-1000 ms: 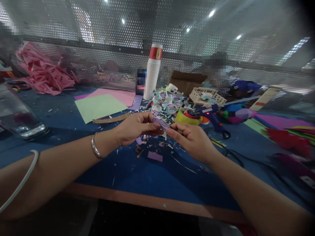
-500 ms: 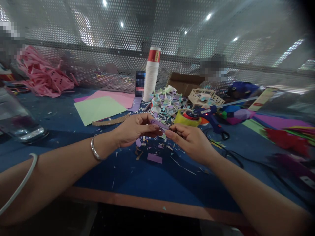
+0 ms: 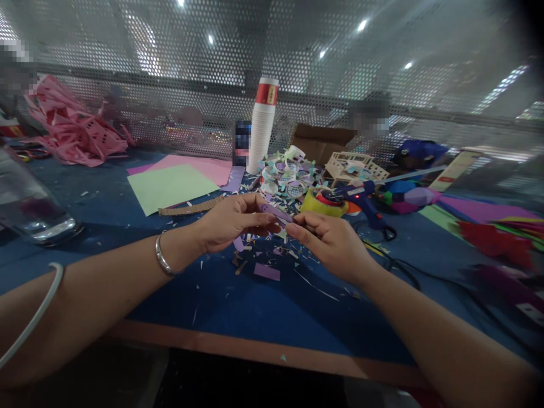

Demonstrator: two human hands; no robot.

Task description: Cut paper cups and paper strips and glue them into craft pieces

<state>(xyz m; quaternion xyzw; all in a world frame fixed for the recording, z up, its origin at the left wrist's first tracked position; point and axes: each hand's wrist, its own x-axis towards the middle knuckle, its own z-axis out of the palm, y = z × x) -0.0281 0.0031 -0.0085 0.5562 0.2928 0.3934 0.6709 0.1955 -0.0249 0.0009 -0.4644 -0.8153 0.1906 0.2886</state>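
Observation:
Between my two hands, above the blue table, is a narrow purple paper piece [image 3: 277, 213] with small dark marks at its left end. My left hand [image 3: 238, 222] pinches that end between thumb and fingers. The fingertips of my right hand [image 3: 325, 241] close on its other end; whether they also hold something small there I cannot tell. Beneath lie many paper scraps, among them a purple rectangle [image 3: 267, 272]. Just beyond stand a heap of cut paper-cup pieces [image 3: 291, 175] and a yellow tape roll [image 3: 323, 204].
A blue glue gun [image 3: 361, 198] lies at the right, its black cable [image 3: 408, 272] trailing along the table. Stacked paper cups [image 3: 262, 127] rise at the back. On the left are coloured sheets [image 3: 172, 187], a corrugated cardboard strip [image 3: 187, 208], pink shredded paper [image 3: 80, 127] and a glass of water [image 3: 38, 209].
Almost nothing differs. The purple piece tilts very slightly between my fingers, and the whole view has shifted a little.

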